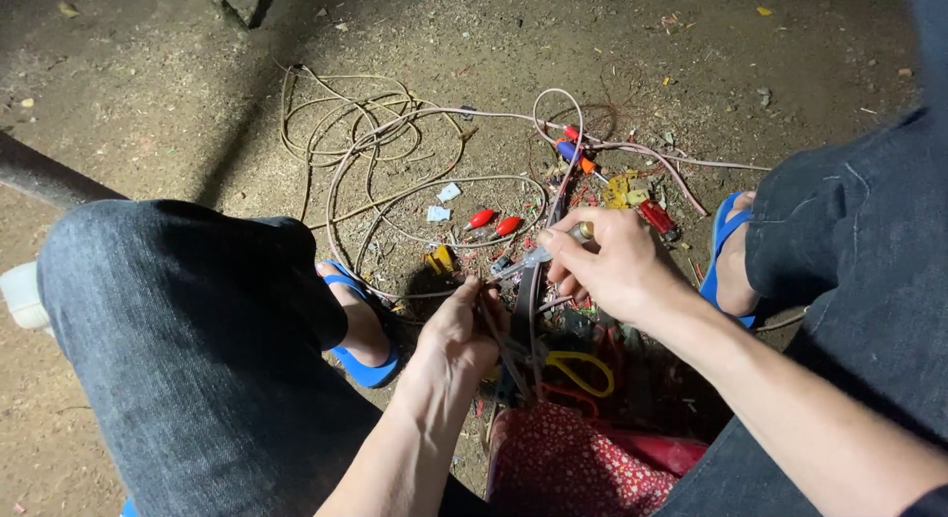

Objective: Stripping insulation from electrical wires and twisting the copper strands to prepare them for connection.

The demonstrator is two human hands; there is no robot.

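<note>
Gripping a thin tool (553, 246) with a clear handle and brass end, the right hand (612, 265) is closed around it, its tip pointing toward the left hand (459, 329). That left hand is pinched shut on a pale wire (491, 324) that runs up between the two hands. Both hands hover low over the dirt ground (148, 102), between the person's knees in dark jeans and feet in blue sandals (365, 364).

Just below the hands lie scissors (583, 369) with yellow handles, and beneath them a red floral bag (573, 468) sits at the bottom edge of the view. Beyond the hands a tangle of beige cable (365, 132) loops across the ground. Two red clips (494, 222) lie inside the loops, with two small pale-blue paper scraps (443, 202) just left of them. A yellow piece (617, 191) and a red block (657, 218) lie near the right sandal.
</note>
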